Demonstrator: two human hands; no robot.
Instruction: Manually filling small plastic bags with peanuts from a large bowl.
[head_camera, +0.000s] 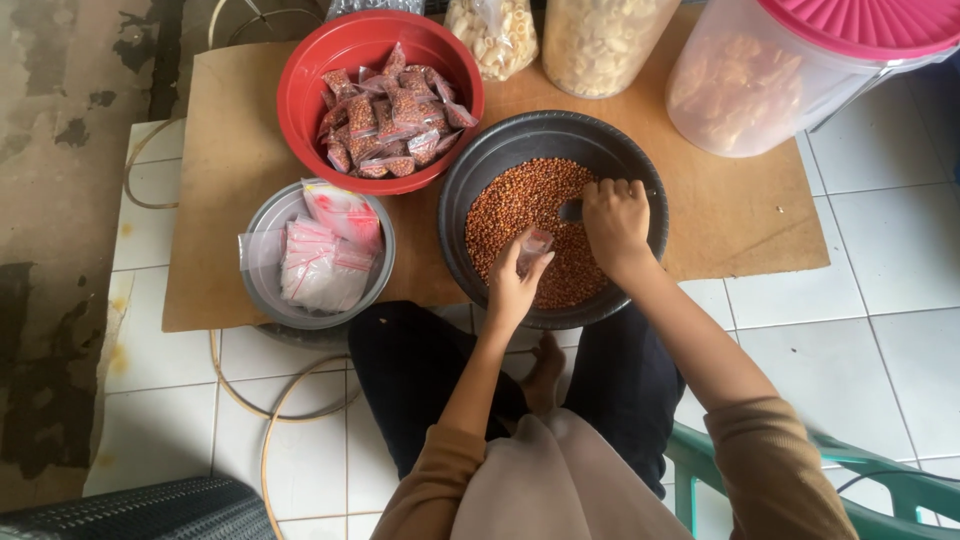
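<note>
Your left hand pinches a small clear plastic pouch over the black round basin of brown nuts; your right hand grips a metal scoop just beside it; a red plastic bowl of filled packets sits behind.

Both forearms reach forward from tan sleeves, the left hand pinching its fingertips together in a light grip just below and beside the right hand, which curls knuckles-up in a closed grip, wrist bent slightly downward toward the body.
</note>
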